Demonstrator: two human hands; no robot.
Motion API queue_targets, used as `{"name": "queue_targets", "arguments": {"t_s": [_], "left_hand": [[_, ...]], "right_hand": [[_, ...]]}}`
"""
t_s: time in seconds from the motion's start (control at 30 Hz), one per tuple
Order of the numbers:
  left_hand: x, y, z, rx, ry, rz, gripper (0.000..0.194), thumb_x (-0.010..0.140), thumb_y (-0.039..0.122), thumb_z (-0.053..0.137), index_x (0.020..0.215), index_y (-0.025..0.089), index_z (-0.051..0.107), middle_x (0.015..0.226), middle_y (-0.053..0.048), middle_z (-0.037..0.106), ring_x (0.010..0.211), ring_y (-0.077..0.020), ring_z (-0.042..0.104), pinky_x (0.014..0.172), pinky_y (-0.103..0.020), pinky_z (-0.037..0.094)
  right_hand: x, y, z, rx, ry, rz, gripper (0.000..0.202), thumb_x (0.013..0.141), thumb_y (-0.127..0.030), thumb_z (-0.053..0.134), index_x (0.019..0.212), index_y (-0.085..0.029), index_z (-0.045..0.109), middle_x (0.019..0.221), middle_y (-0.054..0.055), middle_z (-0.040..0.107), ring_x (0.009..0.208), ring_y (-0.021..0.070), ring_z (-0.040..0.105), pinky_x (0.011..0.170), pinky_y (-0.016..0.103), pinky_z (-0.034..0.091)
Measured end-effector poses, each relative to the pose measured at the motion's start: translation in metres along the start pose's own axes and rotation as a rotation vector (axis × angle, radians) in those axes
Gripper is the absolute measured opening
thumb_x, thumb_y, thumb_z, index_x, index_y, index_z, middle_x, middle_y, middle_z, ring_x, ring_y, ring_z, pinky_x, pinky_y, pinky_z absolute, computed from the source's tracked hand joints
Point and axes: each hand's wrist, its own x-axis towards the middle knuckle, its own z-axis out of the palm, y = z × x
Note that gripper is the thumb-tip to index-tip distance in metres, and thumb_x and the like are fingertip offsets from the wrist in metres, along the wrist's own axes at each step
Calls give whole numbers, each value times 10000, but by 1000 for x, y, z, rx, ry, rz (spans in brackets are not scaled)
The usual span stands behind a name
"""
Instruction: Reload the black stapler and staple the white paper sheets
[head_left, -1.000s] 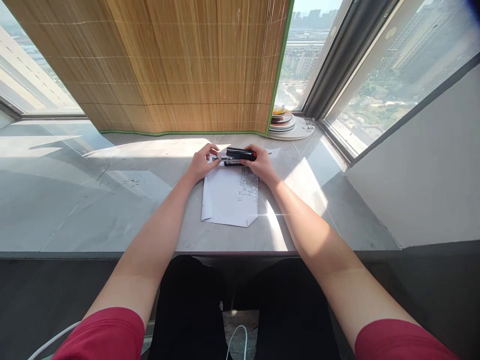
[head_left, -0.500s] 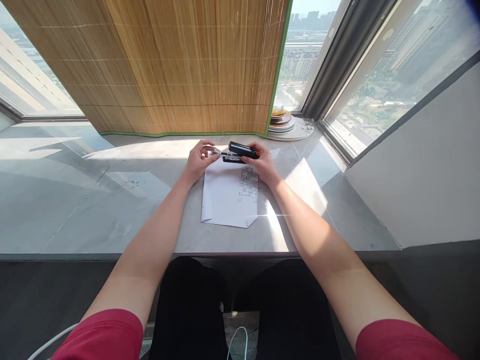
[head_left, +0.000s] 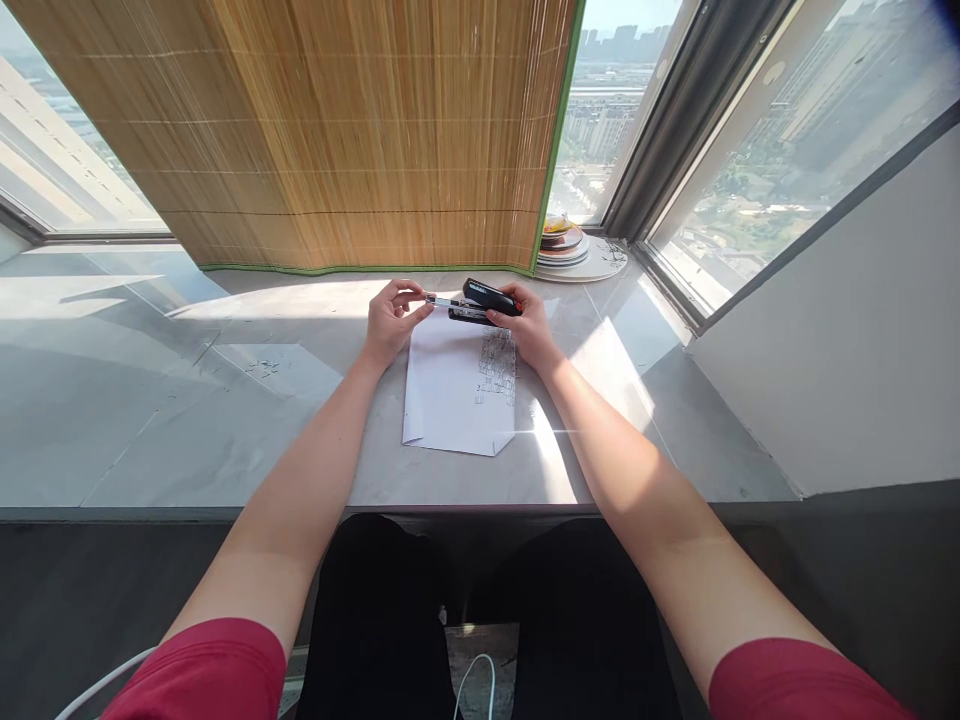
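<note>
A black stapler (head_left: 487,297) is held by my right hand (head_left: 529,322) above the far edge of the paper, its top arm raised from its base. From its left end extends a thin metal piece (head_left: 444,301). My left hand (head_left: 393,320) pinches the outer end of that piece between thumb and fingers. Below both hands, a white paper (head_left: 450,395) lies on the grey counter, with many staples (head_left: 496,365) on its right side and its lower corners folded.
A stack of plates (head_left: 564,248) stands on the counter (head_left: 187,430) at the back right. A bamboo blind (head_left: 360,140) hangs along the back. Loose staples (head_left: 262,368) lie to the left. Windows and a wall border the right side.
My left hand has moved slightly left with the metal piece, and more of it shows between the hand and the stapler. The stapler has shifted slightly right.
</note>
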Motion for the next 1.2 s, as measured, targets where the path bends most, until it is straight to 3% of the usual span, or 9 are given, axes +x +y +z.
{"name": "queue_targets", "arguments": {"t_s": [0.17, 0.43, 0.83, 1.2], "left_hand": [[0, -5, 0, -26, 66, 21, 422, 843, 547, 853, 1046, 253, 627, 1014, -62, 815, 983, -233, 784, 663, -309, 486], [0, -3, -1, -4, 57, -14, 470, 793, 563, 894, 1044, 252, 647, 973, -57, 816, 920, -232, 790, 650, -324, 504], [-2, -3, 4, -48, -116, -20, 515, 731, 602, 923, 1006, 228, 699, 870, -66, 808, 762, -225, 761, 626, -344, 500], [-4, 8, 3, -30, -199, -25, 605, 725, 542, 958, 1148, 252, 637, 890, -41, 787, 692, -163, 687, 617, -336, 500]], "right_hand": [[1, 2, -1, 24, 22, -4, 374, 729, -480, 767, 973, -245, 609, 952, 32, 655, 948, 254, 626, 858, 427, 553], [1, 3, -3, 18, 4, 3, 397, 724, -492, 775, 990, -245, 617, 964, 40, 663, 953, 261, 626, 862, 439, 550], [1, 7, 1, 36, -72, -26, 404, 708, -514, 806, 957, -242, 641, 898, 18, 659, 899, 247, 628, 829, 403, 538], [-3, 2, 3, 84, -161, -23, 413, 701, -503, 843, 971, -241, 672, 909, 19, 682, 905, 242, 638, 837, 398, 543]]}}
